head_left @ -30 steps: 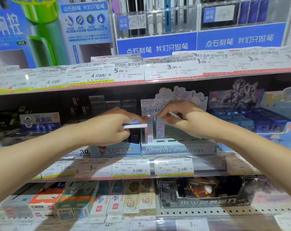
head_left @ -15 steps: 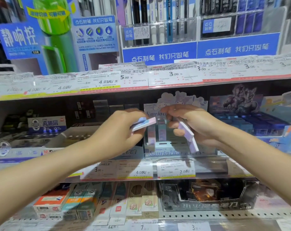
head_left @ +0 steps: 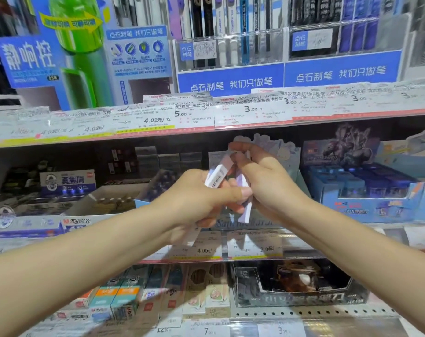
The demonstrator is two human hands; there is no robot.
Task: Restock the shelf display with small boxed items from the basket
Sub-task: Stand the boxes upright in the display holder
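Note:
My left hand (head_left: 194, 200) and my right hand (head_left: 267, 183) meet in front of the middle shelf. Between them they hold small pastel boxes: a white one with a barcode (head_left: 218, 173) tilts up between the fingertips of both hands, and a lilac one (head_left: 245, 205) hangs down in my right hand. It is unclear which hand bears the white box. Behind the hands stands the pastel character display tray (head_left: 274, 152), mostly hidden. No basket is in view.
A blue display box of small items (head_left: 367, 188) sits to the right, an open white carton (head_left: 114, 200) to the left. Price-tag strips (head_left: 206, 249) line the shelf edges. Pen racks (head_left: 231, 45) stand above, boxed goods (head_left: 124, 300) and a dark tray (head_left: 299, 285) below.
The hands have come together and drawn back from the display tray; the white box has tipped up to show its barcode. The view has shifted slightly.

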